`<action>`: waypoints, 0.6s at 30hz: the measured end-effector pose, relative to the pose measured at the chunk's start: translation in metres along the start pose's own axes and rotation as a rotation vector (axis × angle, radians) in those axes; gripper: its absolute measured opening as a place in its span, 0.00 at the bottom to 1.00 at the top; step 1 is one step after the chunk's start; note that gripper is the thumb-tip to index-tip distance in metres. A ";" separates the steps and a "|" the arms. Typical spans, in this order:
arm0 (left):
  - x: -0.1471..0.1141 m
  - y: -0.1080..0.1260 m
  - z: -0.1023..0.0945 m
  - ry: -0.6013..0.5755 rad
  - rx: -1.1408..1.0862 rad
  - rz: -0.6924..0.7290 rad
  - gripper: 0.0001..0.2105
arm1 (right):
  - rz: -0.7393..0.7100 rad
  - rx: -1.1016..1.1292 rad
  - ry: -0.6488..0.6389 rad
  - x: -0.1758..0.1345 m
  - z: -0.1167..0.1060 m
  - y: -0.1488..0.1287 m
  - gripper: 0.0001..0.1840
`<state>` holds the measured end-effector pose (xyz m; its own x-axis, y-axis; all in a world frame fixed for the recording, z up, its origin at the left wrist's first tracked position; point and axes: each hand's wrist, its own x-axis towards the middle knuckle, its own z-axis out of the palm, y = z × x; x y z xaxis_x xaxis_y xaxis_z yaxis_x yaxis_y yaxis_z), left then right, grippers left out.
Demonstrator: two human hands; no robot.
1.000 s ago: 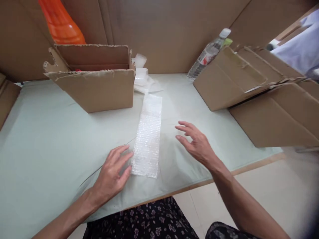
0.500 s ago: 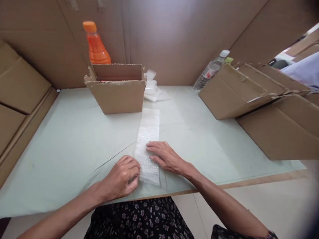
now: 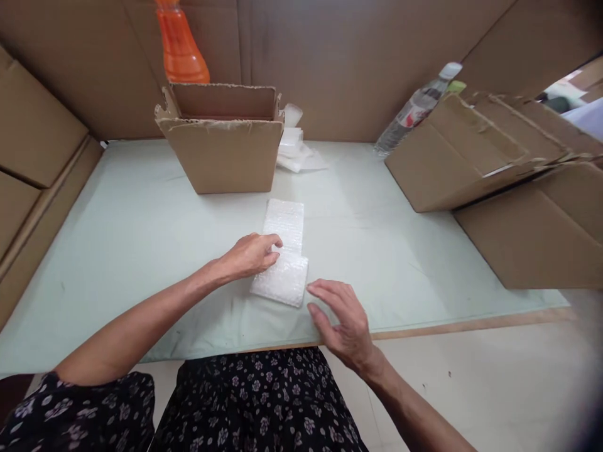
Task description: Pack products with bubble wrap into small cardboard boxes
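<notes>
A strip of bubble wrap (image 3: 285, 282) lies on the cloth-covered table, its near part folded back over the rest. The folded portion looks like a thicker, roughly square pad, while the far part stays flat. My left hand (image 3: 254, 254) reaches over it from the left, with the thumb and curled fingers closed at the edge of the fold. Just right of the pad, my right hand (image 3: 343, 320) hovers with thumb and fingers apart, holding nothing. Its fingertips are close to the pad's right edge.
An open cardboard box (image 3: 230, 157) stands behind the wrap, with an orange bottle (image 3: 183, 50) at its back and white packing pieces (image 3: 294, 150) beside it. Cardboard boxes (image 3: 471, 150) and a clear bottle (image 3: 414, 113) are at the right. More cardboard (image 3: 42, 125) borders the left.
The wrap's near end has been folded away from me over the strip. My left hand has moved forward onto the fold; my right hand has come off the wrap, toward me and rightward.
</notes>
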<state>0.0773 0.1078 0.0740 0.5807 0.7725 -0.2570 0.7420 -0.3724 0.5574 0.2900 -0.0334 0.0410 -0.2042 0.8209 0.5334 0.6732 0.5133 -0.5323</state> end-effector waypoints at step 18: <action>-0.068 -0.030 0.040 0.379 -0.030 0.402 0.16 | -0.066 -0.081 -0.351 0.022 0.031 0.019 0.14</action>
<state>0.0292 0.0461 0.0432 0.6512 0.7054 0.2799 0.4732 -0.6658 0.5768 0.2758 0.0019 0.0222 -0.4710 0.8297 0.2994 0.7015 0.5582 -0.4431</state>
